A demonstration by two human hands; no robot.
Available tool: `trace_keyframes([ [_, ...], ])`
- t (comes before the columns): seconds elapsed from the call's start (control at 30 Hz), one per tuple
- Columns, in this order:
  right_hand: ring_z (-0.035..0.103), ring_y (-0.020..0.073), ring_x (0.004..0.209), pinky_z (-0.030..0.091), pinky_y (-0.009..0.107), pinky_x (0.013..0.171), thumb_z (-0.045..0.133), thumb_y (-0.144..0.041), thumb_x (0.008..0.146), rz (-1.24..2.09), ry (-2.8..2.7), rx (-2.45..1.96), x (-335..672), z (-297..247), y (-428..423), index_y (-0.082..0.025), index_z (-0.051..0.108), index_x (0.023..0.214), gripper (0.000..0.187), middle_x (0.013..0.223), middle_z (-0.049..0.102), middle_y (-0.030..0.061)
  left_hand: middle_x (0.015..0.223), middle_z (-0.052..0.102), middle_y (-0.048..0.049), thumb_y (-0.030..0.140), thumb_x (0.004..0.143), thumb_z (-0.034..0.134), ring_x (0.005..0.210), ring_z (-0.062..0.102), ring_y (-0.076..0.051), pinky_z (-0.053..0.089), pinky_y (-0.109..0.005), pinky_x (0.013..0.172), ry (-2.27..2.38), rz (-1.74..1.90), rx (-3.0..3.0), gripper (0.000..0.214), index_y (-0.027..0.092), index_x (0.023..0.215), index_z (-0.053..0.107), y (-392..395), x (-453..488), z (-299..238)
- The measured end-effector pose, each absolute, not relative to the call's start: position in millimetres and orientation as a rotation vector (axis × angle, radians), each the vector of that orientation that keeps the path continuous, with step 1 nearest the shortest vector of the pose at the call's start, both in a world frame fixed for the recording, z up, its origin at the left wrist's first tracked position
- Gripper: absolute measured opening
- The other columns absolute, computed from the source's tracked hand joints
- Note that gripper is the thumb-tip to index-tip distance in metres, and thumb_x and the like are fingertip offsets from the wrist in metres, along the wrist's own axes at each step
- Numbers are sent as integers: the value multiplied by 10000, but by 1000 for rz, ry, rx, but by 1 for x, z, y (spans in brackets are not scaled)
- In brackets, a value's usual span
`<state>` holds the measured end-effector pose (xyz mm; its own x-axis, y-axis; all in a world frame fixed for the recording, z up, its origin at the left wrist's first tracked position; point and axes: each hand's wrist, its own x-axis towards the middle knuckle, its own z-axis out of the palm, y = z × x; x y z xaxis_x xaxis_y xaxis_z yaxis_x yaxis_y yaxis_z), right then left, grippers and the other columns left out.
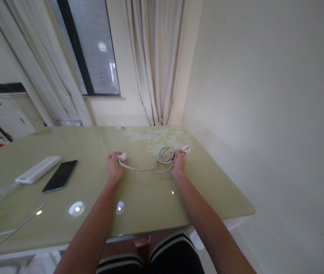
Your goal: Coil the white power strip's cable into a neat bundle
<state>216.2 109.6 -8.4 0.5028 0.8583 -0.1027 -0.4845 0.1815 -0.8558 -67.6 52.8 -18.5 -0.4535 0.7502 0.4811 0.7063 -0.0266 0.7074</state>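
A pale grey power cord [139, 169] stretches between my two hands above the glossy table. My left hand [114, 167] is closed on the white connector [122, 156] at one end. Loops of the cord lie bundled beside my right hand [179, 163], whose fingers are wrapped round the coil close to the white plug [186, 149]. The plug's prongs point to the right, past the fingers. Parts of the coil are hidden behind the right hand's fingers.
On the left of the table [147, 201] lie a white power strip [38, 169] and a black phone [60, 176]. A white cable [16, 228] runs from the strip toward the near left edge. A wall [264, 114] borders the table's right side.
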Motion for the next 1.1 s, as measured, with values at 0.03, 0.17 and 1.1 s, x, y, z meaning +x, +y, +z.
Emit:
trace_keyframes([
  [0.03, 675, 133, 694, 507, 212, 587, 660, -358, 773, 1004, -446, -981, 216, -8, 110, -221, 513, 1118, 399, 785, 656, -44, 1118, 607, -109, 193, 812, 688, 1116, 611, -289, 535, -425, 999, 2181, 1433, 1661, 343, 169, 1149, 625, 53, -70, -21],
  [0.17, 703, 143, 739, 507, 203, 579, 773, -314, 702, 1043, -446, -912, 215, -5, 107, -233, 489, 1165, 549, 852, 673, -33, 1394, 574, -177, 72, 855, 520, 1203, 619, -303, 505, -451, 1049, 2199, 1204, 1828, 455, 152, 1293, 617, 48, -74, -23],
  [1.1, 664, 70, 612, 585, 200, 633, 776, -276, 808, 930, -264, -705, 255, 18, 110, -216, 567, 1049, 325, 831, 708, -50, 703, 660, -102, 788, 939, 374, 752, 634, -247, 398, -353, 711, 1361, 399, 2915, 693, 201, 666, 619, 9, 10, 26],
])
